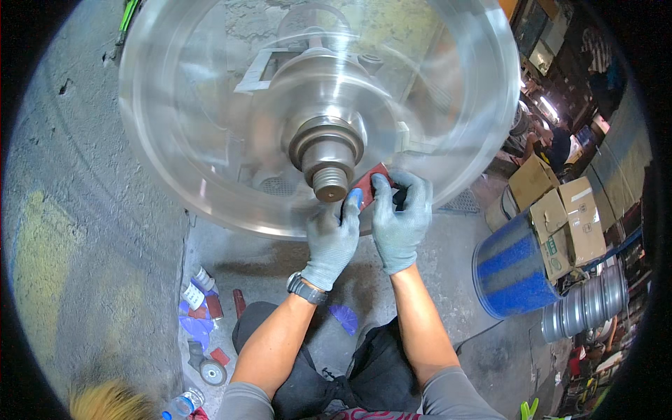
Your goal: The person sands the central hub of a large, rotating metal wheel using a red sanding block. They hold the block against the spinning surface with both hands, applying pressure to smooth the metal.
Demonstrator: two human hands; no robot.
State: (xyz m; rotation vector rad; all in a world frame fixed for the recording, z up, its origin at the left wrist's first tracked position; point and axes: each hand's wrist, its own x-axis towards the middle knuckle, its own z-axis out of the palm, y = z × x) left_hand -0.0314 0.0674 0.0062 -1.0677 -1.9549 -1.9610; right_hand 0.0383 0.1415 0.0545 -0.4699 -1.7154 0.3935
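A metal wheel rim (252, 223), blurred as if spinning, fills the upper middle around a steel hub with a threaded shaft end (331, 185). My left hand (333, 236), in a grey knit glove, is just below the shaft end, its thumb on a piece of red abrasive paper (370, 185). My right hand (403, 215), gloved alike, pinches the same piece between thumb and fingers, right of the shaft. Both hands are at the wheel's lower part; whether the paper touches the metal I cannot tell. A dark watch (307, 289) is on my left wrist.
A rough concrete wall (105, 220) stands at left. On the floor lie a flap disc (213, 372), red abrasive pieces (219, 357) and a plastic bottle (186, 403). At right are a blue drum (512, 268), cardboard boxes (581, 220) and stacked wheel rims (585, 304); a person (556, 142) sits beyond.
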